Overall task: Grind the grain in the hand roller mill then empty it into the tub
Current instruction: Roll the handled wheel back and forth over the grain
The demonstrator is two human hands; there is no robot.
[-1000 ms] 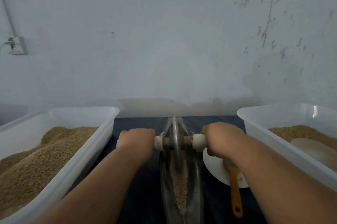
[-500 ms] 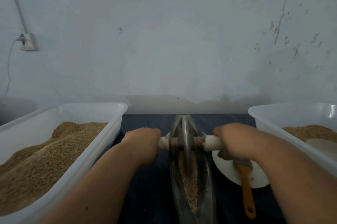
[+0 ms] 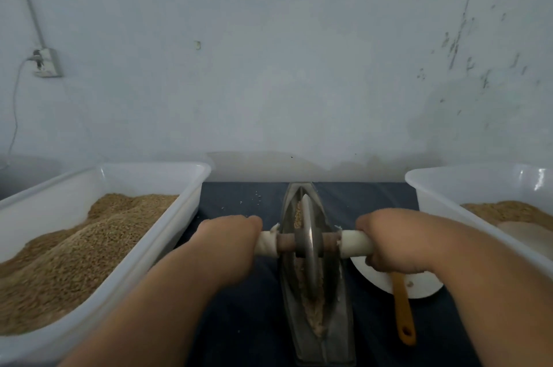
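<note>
Fists of left hand (image 3: pixel 230 242) and right hand (image 3: pixel 389 239) around axle grips (image 3: pixel 354 242), wheel (image 3: pixel 309 250) between.

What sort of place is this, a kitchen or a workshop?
Probably a small grain-processing workroom rather than a home kitchen: a left tub and right tub, both holding grain, flank a metal hand roller mill on a dark table, before a bare, scuffed wall with a surface-mounted socket.

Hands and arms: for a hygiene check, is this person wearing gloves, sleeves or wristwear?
No gloves: the left hand and right hand are bare. Both forearms are uncovered, with no sleeve edge in view, and neither wrist shows a watch or bracelet. The fingers are mostly hidden, so rings cannot be judged.
</note>
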